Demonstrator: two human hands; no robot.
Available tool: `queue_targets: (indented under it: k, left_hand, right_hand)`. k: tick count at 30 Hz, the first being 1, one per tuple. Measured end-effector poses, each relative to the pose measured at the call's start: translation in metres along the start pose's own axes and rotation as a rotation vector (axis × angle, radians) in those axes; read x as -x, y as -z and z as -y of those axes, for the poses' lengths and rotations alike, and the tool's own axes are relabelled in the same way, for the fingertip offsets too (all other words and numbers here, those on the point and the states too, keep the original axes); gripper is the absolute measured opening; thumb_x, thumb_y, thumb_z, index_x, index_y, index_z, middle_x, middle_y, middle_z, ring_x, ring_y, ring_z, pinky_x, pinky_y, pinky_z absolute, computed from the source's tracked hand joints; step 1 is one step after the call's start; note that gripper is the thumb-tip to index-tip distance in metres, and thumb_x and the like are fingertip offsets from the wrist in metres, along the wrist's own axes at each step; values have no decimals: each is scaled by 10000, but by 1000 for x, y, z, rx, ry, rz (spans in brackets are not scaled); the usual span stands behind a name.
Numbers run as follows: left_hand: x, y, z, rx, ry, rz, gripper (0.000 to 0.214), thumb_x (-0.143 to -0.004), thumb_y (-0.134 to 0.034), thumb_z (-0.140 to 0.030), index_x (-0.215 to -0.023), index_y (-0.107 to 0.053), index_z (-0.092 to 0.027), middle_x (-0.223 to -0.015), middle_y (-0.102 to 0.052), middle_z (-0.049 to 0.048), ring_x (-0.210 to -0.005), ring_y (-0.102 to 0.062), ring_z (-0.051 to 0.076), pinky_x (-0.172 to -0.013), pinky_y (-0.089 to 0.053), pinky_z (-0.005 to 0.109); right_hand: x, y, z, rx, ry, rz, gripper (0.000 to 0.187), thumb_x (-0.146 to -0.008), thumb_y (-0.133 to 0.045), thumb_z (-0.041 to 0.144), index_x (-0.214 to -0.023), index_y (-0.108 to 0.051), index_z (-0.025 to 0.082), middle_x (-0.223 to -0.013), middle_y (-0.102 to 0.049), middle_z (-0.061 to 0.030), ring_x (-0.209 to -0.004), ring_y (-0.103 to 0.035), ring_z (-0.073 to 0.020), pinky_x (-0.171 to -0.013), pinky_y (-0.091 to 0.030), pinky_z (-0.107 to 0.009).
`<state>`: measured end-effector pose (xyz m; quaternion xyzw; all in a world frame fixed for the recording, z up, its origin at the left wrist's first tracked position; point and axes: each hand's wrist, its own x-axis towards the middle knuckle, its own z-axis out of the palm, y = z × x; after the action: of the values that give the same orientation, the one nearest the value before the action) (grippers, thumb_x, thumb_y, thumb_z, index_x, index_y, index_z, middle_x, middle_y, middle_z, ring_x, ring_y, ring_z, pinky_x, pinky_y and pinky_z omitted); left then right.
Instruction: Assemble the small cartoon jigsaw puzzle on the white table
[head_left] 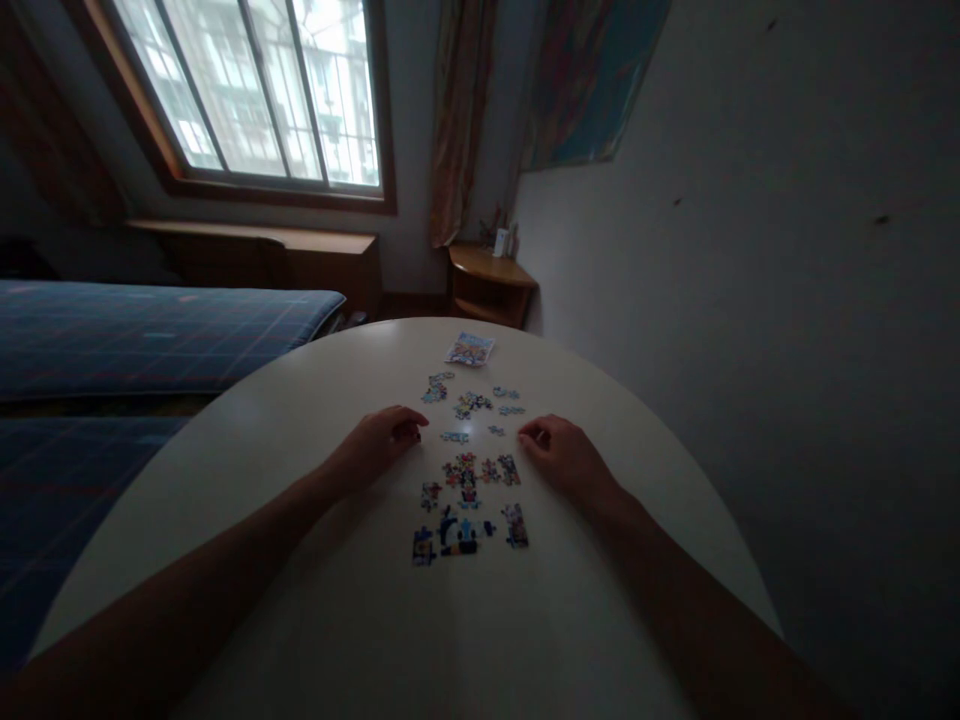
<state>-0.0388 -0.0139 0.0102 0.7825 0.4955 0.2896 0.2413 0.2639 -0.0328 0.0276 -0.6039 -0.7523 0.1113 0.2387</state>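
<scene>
My left hand (386, 437) rests on the table left of the puzzle pieces, its fingers loosely curled and apart, with nothing visible in them. A flat blue-grey puzzle piece group (455, 437) lies just right of its fingertips. On the other side, my right hand (561, 450) rests with bent fingers and a gap by the thumb; I see nothing in it. The nearest small puzzle piece (496, 431) lies left of its fingertips. Closer to me are a red-and-multicolour joined section (466, 475), a blue-and-black section (461, 532) and an edge section (516, 526).
The pieces lie on a round white table (337, 600). Beyond them are more loose pieces (472, 403) and a small picture sheet (471, 349). A bed with a plaid cover (150, 335) stands left, a wall (750, 300) right, and a corner shelf (491, 265) behind.
</scene>
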Motion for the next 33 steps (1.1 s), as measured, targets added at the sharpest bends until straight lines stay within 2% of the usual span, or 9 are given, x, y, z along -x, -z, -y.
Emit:
queue_targets:
  k: [6,11,16,18,20,23,26,28,33]
  left_hand:
    - [13,-6,-36,326,12,-66,242,-780,-653,-263,-998,-602,-169,-903,-734,52,-808,-715,184,-752,-574,322]
    - [31,-15,-72,519,67,59,342,-787,-679,-247,-1096,-553,-170,-716,-722,8,-679,-720,186,-607,-557,283]
    - [35,-20,-78,599,81,94,334,-813,-685,-262,-1089,-519,-173,-829,-731,35,-743,-732,191,-619,-561,272]
    - [37,-18,-77,503,34,108,272,-855,-653,-269,-1075,-526,-171,-844,-717,33,-734,-719,172,-614,-554,262]
    - [39,-13,-77,297,-83,115,205,-870,-648,-247,-1042,-564,-174,-884,-701,32,-784,-697,164,-674,-553,278]
    - [46,-5,-82,-76,-400,226,117,-856,-678,-184,-965,-636,-197,-977,-681,29,-916,-647,171,-793,-524,297]
    - [53,-1,-89,-306,-713,413,61,-910,-615,-156,-868,-646,-188,-922,-687,20,-873,-632,157,-775,-505,270]
    - [56,-2,-92,-399,-790,419,112,-923,-588,-157,-830,-644,-184,-882,-687,16,-810,-632,152,-738,-501,271]
    - [60,-7,-92,-522,-802,393,163,-894,-613,-151,-733,-628,-176,-779,-669,1,-681,-619,149,-651,-486,288]
  right_hand:
    - [13,-1,32,-153,80,7,142,-857,-628,275,-932,-717,192,-892,-711,-55,-806,-626,-176,-779,-470,-315]
    - [34,-2,65,-443,231,158,249,-871,-650,338,-1080,-684,205,-938,-724,-40,-818,-642,-155,-763,-486,-287]
    - [39,6,71,-527,270,270,185,-894,-623,248,-1052,-714,217,-960,-743,-28,-827,-651,-137,-759,-479,-264]
    - [38,12,67,-523,249,321,154,-880,-640,239,-999,-733,211,-900,-746,-18,-792,-651,-129,-732,-477,-247]
    - [37,18,61,-503,220,399,129,-856,-666,243,-948,-746,200,-811,-735,-8,-720,-643,-121,-678,-475,-230]
    - [39,24,54,-456,198,520,107,-824,-686,233,-896,-746,181,-762,-720,-6,-679,-641,-118,-640,-472,-219]
    - [43,27,55,-389,178,572,84,-807,-689,216,-851,-740,168,-750,-711,-9,-669,-635,-119,-621,-457,-214]
    - [46,27,59,-341,160,573,67,-792,-696,207,-824,-740,168,-736,-705,-6,-658,-624,-117,-597,-435,-207]
    - [52,26,72,-289,68,541,55,-758,-722,220,-742,-735,169,-672,-702,3,-601,-613,-109,-539,-393,-196]
